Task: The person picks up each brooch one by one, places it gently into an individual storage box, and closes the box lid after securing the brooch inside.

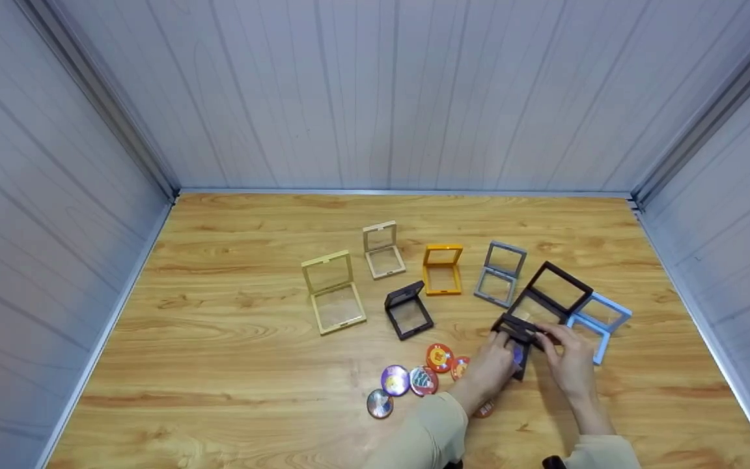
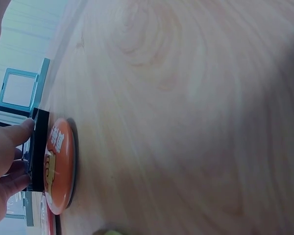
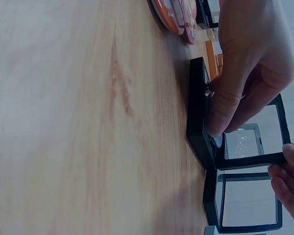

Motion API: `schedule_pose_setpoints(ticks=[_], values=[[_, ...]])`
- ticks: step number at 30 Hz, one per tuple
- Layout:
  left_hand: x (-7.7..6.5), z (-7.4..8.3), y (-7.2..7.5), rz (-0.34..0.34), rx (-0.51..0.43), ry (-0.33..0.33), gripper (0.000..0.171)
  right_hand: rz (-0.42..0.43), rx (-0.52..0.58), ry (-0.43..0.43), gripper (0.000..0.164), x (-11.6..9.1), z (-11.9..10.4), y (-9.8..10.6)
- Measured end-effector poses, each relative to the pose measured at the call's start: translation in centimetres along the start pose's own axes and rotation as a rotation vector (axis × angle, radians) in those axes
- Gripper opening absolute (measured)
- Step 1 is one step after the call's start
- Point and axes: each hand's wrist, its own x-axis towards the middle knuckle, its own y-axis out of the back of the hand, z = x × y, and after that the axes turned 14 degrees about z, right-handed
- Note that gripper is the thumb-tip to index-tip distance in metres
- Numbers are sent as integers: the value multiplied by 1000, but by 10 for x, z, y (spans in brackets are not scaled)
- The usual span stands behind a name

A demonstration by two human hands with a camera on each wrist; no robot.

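Note:
My left hand [image 1: 492,365] reaches into a small open black display frame [image 3: 197,115], thumb and fingers pinching a round purple badge [image 1: 518,354] at its base. Most of the badge is hidden by the fingers. The raised lid [image 3: 250,162] of that frame has a clear window, and my right hand [image 1: 573,366] pinches its upper corner. Close behind stands a larger black frame [image 1: 558,286], also open. A light blue open frame [image 1: 609,311] is right beside it. Near my left hand, an orange badge [image 2: 61,166] lies flat on the table.
More open frames stand further left: grey [image 1: 495,286], orange [image 1: 442,270], beige [image 1: 385,251], yellow [image 1: 336,293] and a small black one [image 1: 409,311]. Several round badges, among them a purple-rimmed one [image 1: 395,380], lie left of my left forearm. Pale walls border the wooden table [image 1: 232,365].

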Motion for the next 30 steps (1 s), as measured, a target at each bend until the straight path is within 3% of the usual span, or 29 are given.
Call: schedule_pose_setpoints(ticks=[4, 12, 20, 24, 30], values=[[-1, -1, 0, 11, -26, 11, 40, -2, -4, -11, 21, 0, 0, 0], [-4, -6, 9, -32, -76, 37, 44, -12, -7, -27, 21, 0, -1, 0], [-12, -15, 14, 29, -92, 65, 47, 5, -17, -11, 21, -1, 0, -1], [-16, -20, 16, 11, -134, 90, 50, -3, -20, -19, 21, -1, -2, 0], [-20, -26, 17, -18, -84, 108, 52, -14, -19, -42, 21, 0, -3, 0]])
